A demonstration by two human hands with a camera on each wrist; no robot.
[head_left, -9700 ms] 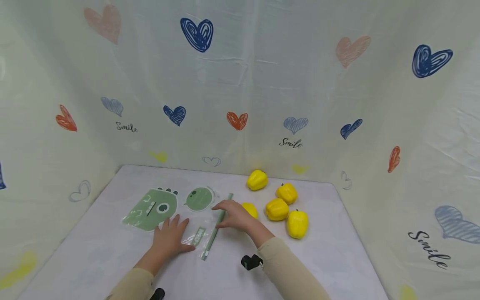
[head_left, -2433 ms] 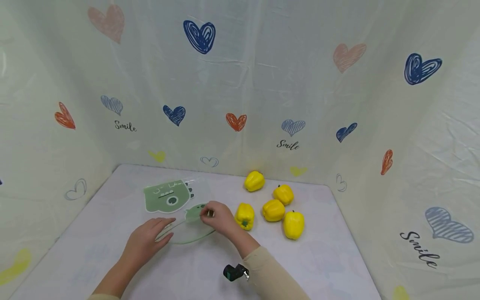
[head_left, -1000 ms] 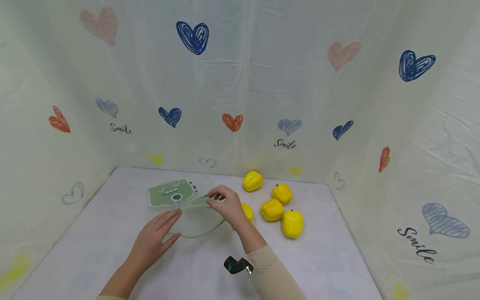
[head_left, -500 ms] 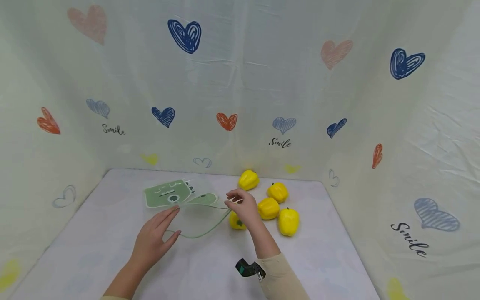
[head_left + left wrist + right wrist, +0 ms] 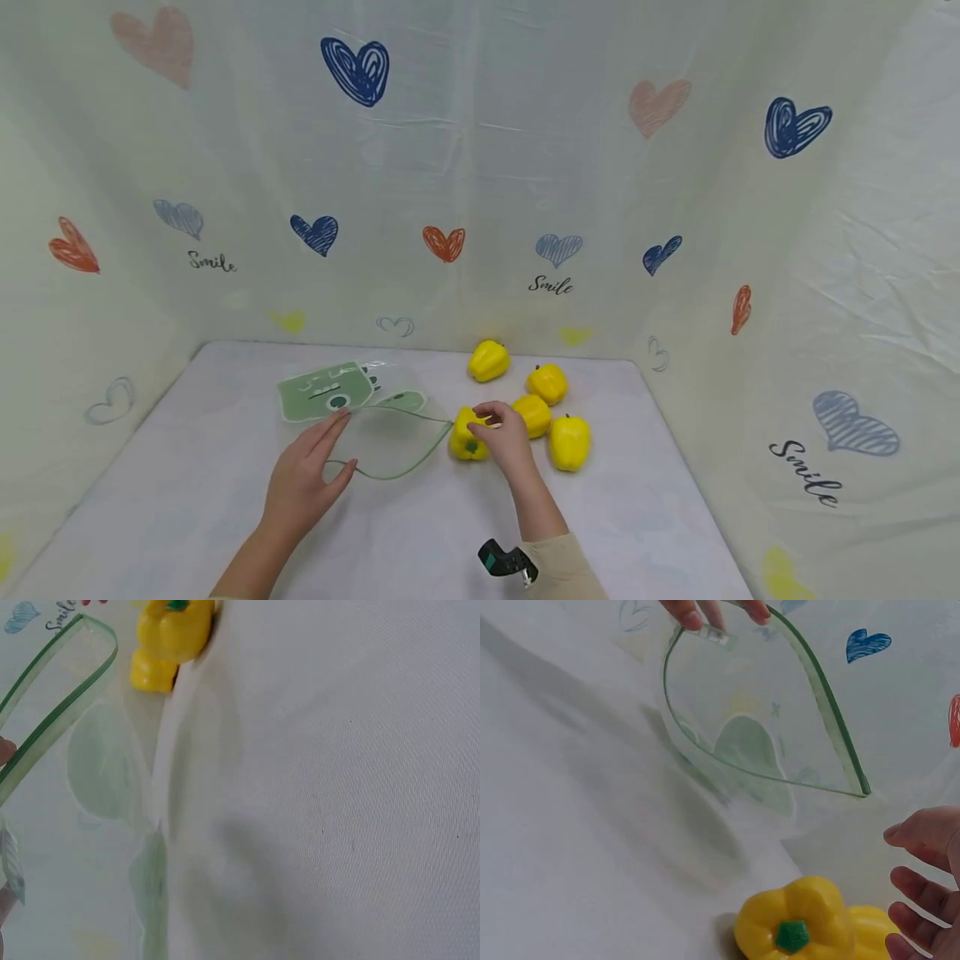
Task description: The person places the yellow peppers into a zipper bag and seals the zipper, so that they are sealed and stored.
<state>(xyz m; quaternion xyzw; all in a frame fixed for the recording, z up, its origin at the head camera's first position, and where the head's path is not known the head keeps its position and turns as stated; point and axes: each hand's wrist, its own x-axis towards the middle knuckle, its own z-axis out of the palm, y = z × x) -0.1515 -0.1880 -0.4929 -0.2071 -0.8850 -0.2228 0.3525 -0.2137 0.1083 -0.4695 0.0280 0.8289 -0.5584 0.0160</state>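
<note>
A clear zip bag (image 5: pixel 401 442) with green dinosaur prints gapes wide, its green-edged mouth towards me. My left hand (image 5: pixel 303 479) grips the left end of that mouth, with fingers at the upper rim and thumb at the lower. In the right wrist view, fingertips (image 5: pixel 681 612) of the left hand hold the rim of the bag. My right hand (image 5: pixel 506 435) hovers beside and partly over the nearest yellow bell pepper (image 5: pixel 465 440), apart from the bag. In the right wrist view its fingers (image 5: pixel 922 892) are loosely bent and hold nothing, and that pepper sits below them.
More yellow peppers lie to the right and behind: one at the back (image 5: pixel 489 361), one at the right (image 5: pixel 569 443), and others between. A white cloth covers the table (image 5: pixel 405 550). A heart-print curtain (image 5: pixel 465 167) stands behind and at both sides.
The bag lay flat at first; now its mouth is raised and spread. My right hand has let go of the rim and moved right to the near pepper. My left hand keeps its hold.
</note>
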